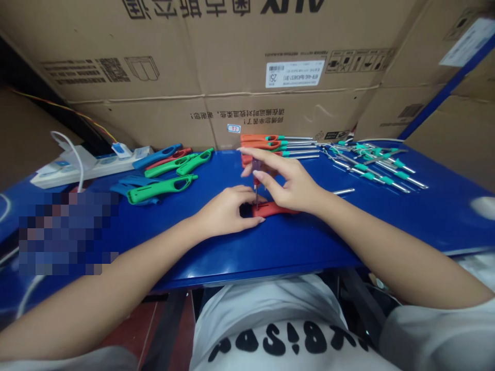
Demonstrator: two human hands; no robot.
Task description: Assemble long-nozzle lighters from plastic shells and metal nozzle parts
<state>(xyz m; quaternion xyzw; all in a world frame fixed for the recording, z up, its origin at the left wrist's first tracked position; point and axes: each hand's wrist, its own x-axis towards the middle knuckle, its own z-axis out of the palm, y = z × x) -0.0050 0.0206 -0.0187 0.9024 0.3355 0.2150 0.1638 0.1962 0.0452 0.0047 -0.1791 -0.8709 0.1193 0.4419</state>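
A red-orange lighter (273, 208) with a long handle lies on the blue table, partly covered by my hands. My left hand (231, 208) grips its left end, thumb on the near side and fingers on the far side. Above it, my right hand (288, 178) is closed around the dark handle of a screwdriver (256, 178). The screwdriver stands upright, its thin shaft pointing down with the tip at the lighter's left end. Whether the tip sits in a screw is too small to tell.
Several orange lighters (260, 138) with metal rods lie behind my right hand. Metal rods with teal parts (367, 167) are heaped at right. Green handle shells (164, 189), with blue and red ones, lie left near a white power strip (93, 167). A cardboard box (162, 118) stands behind.
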